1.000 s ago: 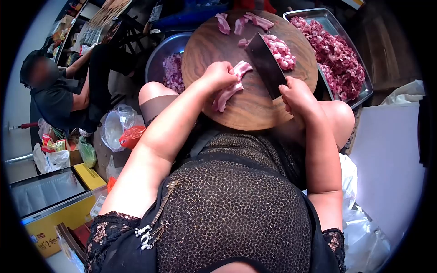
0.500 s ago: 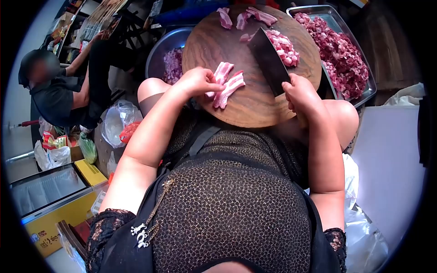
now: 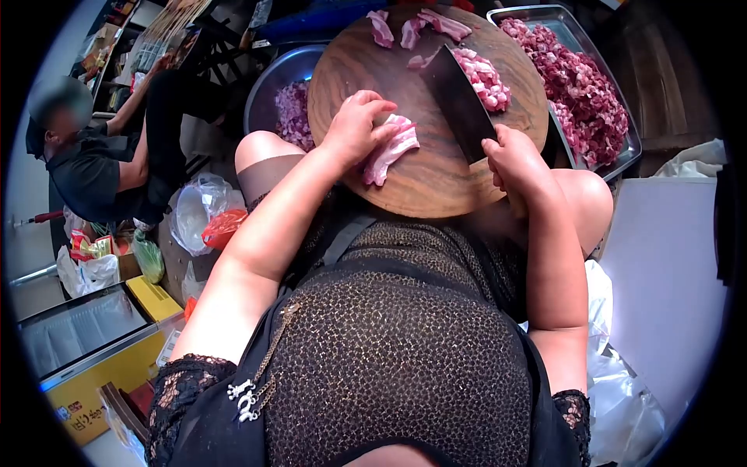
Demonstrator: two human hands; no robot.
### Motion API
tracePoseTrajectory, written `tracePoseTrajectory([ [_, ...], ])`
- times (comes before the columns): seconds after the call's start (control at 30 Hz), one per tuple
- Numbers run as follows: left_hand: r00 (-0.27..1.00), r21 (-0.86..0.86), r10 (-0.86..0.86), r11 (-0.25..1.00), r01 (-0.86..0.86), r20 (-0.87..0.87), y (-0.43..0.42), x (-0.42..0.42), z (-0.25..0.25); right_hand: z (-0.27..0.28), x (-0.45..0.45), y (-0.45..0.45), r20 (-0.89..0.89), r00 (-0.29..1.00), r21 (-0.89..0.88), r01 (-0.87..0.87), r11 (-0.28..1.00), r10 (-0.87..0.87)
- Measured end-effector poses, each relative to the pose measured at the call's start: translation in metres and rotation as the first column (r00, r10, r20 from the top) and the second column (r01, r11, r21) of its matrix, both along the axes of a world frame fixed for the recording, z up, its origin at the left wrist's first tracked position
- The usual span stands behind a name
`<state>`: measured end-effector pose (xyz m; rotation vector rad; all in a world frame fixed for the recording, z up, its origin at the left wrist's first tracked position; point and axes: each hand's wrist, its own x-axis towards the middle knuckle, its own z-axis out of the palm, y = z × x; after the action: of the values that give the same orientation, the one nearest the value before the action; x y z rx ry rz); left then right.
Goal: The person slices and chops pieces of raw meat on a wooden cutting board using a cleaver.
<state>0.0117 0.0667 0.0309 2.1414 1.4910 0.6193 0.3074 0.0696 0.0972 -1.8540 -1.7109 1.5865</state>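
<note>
My right hand [image 3: 517, 159] is closed round the handle of a wide, dark cleaver [image 3: 461, 101], whose blade slants over the round wooden chopping board [image 3: 350, 70]. To the left, my left hand [image 3: 356, 128] arches over a pork belly strip [image 3: 393, 152], thumb and fingers on either side of its upper end. Part of the meat lies hidden under that hand. Diced pork [image 3: 484, 80] is heaped just beyond the blade on the right. At the board's far edge lie several more pork strips [image 3: 436, 23].
A metal tray [image 3: 634, 156] of chopped meat stands right of the board. On the left is a metal bowl [image 3: 261, 101] with diced meat. Another person [image 3: 101, 159] sits further left, near plastic bags [image 3: 194, 210] and a yellow box [image 3: 101, 381]. A pale flat surface [image 3: 665, 257] lies right.
My left hand has shifted slightly up and right, its fingers spreading over the strips and covering the left one. My right hand and the cleaver have hardly moved.
</note>
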Motion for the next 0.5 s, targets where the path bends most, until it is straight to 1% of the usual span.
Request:
tracePoseTrajectory([
  [0.07,0.994,0.231,-0.103,0.967,0.108,-0.031,-0.01,0.004,-0.003,-0.002,0.001,-0.001,0.004,1.0,-0.011,0.004,1.0,-0.004],
  [0.1,0.988,0.195,-0.154,0.969,0.154,-0.017,-0.017,0.008,-0.008,-0.004,0.002,-0.001,0.011,1.0,0.001,0.001,1.0,-0.001],
  [0.13,0.985,0.191,-0.165,0.966,0.173,-0.059,-0.02,0.01,-0.016,-0.005,0.002,-0.001,0.018,1.0,0.012,-0.004,1.0,0.004],
  [0.2,0.996,0.241,-0.082,0.967,0.088,-0.035,-0.019,0.017,-0.025,-0.002,0.002,0.0,0.008,1.0,0.002,0.005,1.0,-0.005],
  [0.23,0.996,0.238,-0.079,0.968,0.084,-0.029,-0.017,0.022,-0.028,-0.001,0.001,-0.001,-0.002,1.0,-0.01,0.014,1.0,-0.014],
  [0.3,0.998,0.29,0.051,0.956,-0.04,-0.032,-0.015,0.028,-0.031,-0.004,0.002,-0.002,-0.012,1.0,-0.009,0.019,1.0,-0.019],
  [0.33,0.998,0.294,0.06,0.954,-0.052,-0.02,-0.018,0.028,-0.031,-0.007,0.003,-0.002,-0.027,0.999,-0.003,0.027,1.0,-0.027],
  [0.4,1.0,0.221,-0.016,0.975,0.022,-0.027,-0.019,0.026,-0.028,-0.018,0.008,-0.005,-0.132,0.99,0.006,0.058,0.998,-0.057],
  [0.43,1.0,0.215,0.001,0.977,0.002,-0.015,-0.026,0.025,-0.021,-0.021,0.007,-0.01,-0.085,0.995,0.072,0.067,0.995,-0.06],
  [0.47,0.996,0.205,0.062,0.978,-0.046,-0.071,-0.035,0.023,-0.014,-0.022,0.007,-0.015,-0.084,0.995,0.106,0.067,0.992,-0.058],
  [0.5,0.985,0.216,0.029,0.976,0.01,-0.173,-0.042,0.017,-0.019,-0.021,0.008,-0.02,-0.093,0.993,0.095,0.085,0.992,-0.076],
])
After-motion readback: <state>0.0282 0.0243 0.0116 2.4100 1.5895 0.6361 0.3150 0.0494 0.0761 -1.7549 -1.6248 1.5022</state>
